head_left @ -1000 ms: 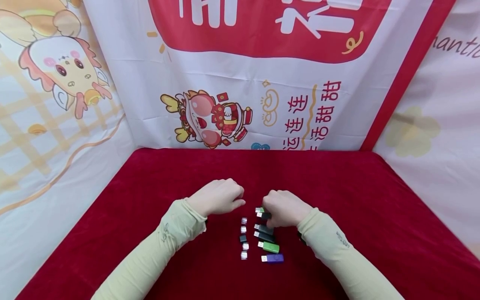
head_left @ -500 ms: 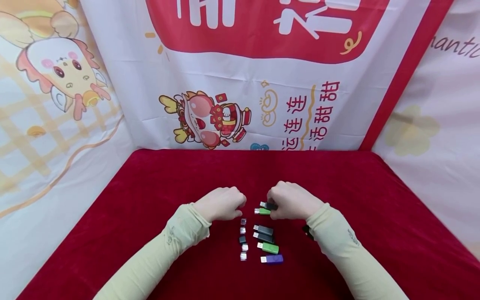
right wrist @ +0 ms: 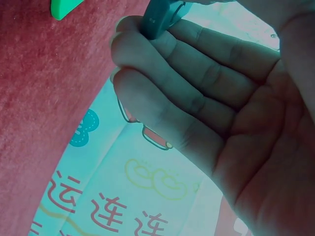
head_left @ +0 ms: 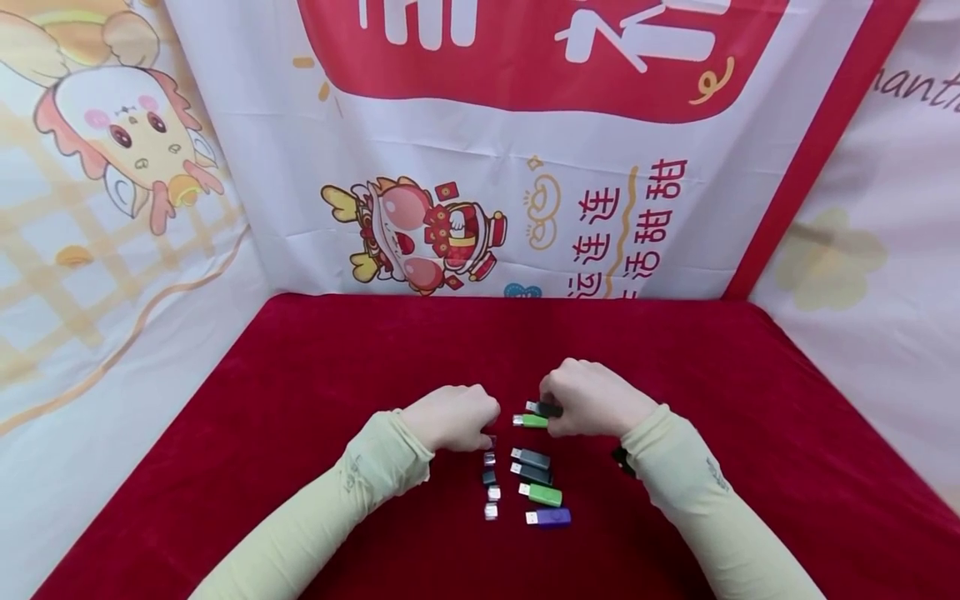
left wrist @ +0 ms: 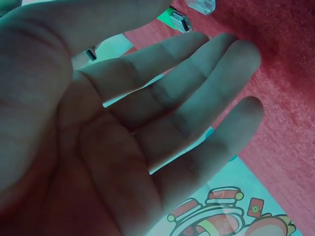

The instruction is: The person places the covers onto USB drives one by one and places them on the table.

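My right hand (head_left: 596,398) pinches a black USB flash drive (head_left: 545,409), its metal plug pointing left; the drive's dark body also shows at the fingertips in the right wrist view. Just nearer than it lies a green USB drive (head_left: 532,422) with a clear cap over its plug. My left hand (head_left: 452,418) is held low, fingertips right at the farthest small cap (head_left: 491,442), which they partly cover. Loosely extended fingers (left wrist: 231,118) show in the left wrist view, with a clear cap (left wrist: 202,5) beyond them.
A column of caps, clear ones and one dark cap (head_left: 489,477), runs toward me. Right of it lie two dark grey drives (head_left: 532,458), a green drive (head_left: 543,495) and a purple drive (head_left: 551,517), plugs left. Red cloth (head_left: 360,350) covers the table; printed fabric (head_left: 480,142) hangs behind.
My right hand has lifted the black drive from the row and carried it slightly away and to the right. My left hand has come right and nearer, down to the farthest cap.
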The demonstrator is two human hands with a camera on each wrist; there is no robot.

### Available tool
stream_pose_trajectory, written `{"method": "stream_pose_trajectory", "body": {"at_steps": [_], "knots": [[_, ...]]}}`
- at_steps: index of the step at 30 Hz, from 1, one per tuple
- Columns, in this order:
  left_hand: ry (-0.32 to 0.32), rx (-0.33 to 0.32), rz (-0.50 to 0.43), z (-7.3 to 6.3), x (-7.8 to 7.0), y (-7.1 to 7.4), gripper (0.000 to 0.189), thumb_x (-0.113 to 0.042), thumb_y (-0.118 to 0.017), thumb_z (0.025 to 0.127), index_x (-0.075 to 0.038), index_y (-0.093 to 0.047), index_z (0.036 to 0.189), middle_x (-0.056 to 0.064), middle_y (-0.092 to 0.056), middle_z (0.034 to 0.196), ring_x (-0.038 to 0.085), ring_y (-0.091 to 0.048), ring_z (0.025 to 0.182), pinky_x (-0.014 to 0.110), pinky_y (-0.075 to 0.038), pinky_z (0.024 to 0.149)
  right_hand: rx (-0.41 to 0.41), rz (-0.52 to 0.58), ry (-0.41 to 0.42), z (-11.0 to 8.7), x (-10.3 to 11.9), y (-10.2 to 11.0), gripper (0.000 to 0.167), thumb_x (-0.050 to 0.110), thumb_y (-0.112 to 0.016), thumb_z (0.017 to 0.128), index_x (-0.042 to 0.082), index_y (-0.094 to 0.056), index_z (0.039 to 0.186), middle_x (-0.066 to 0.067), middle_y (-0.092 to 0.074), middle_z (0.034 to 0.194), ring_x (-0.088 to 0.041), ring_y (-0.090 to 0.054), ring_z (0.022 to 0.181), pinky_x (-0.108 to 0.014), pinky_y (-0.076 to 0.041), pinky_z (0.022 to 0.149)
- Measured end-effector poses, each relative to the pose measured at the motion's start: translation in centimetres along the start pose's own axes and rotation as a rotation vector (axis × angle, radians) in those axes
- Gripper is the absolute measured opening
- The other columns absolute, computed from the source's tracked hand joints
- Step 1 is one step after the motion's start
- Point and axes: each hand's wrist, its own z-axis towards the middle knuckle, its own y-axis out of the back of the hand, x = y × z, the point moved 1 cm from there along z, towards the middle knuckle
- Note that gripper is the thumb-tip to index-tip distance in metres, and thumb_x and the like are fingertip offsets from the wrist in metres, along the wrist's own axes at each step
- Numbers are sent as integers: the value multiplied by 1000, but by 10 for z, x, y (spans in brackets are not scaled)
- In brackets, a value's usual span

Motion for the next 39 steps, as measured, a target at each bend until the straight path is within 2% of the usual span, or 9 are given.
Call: {"method": "stream_pose_trajectory", "body": {"at_steps": [9, 17, 29, 33, 39], "knots": [[-49, -33, 14, 2, -2, -2, 24, -19, -75, 86, -17, -59, 69, -7, -49, 62, 9, -50, 56, 28, -45, 56, -14, -3, 0, -2, 0, 1, 19, 22, -88, 72, 14, -74, 84, 11, -59, 66, -5, -51, 52, -22, -47, 54], [-79, -71, 55, 5, 1, -8, 23, -17, -76, 84, -19, -60, 67, -8, -51, 64, 9, -49, 57, 28, -45, 56, -43, -17, 8, -1, 1, 4, 19, 21, -88, 71, 15, -72, 80, 10, -58, 64, -6, -50, 50, -23, -47, 52], [-64, -76, 53, 8, 0, -13, 22, -21, -82, 81, -18, -63, 69, -8, -51, 66, 8, -49, 59, 26, -45, 54, -59, -31, 10, -4, 1, 4, 19, 21, -88, 72, 15, -71, 79, 6, -60, 67, -6, -50, 54, -23, -47, 54], [-61, -94, 50, 8, -2, -12, 25, -21, -82, 81, -19, -62, 66, -9, -51, 64, 7, -50, 58, 26, -45, 54, -64, -35, 9, -5, 1, 4, 20, 22, -88, 72, 15, -71, 80, 7, -60, 67, -6, -51, 54, -22, -47, 55], [-70, -87, 64, 9, -4, -13, 26, -23, -82, 81, -19, -62, 65, -9, -50, 60, 7, -49, 55, 26, -46, 55, -69, -41, 23, -5, 2, 4, 19, 21, -88, 72, 15, -71, 79, 7, -59, 66, -6, -50, 54, -22, -47, 54]]}}
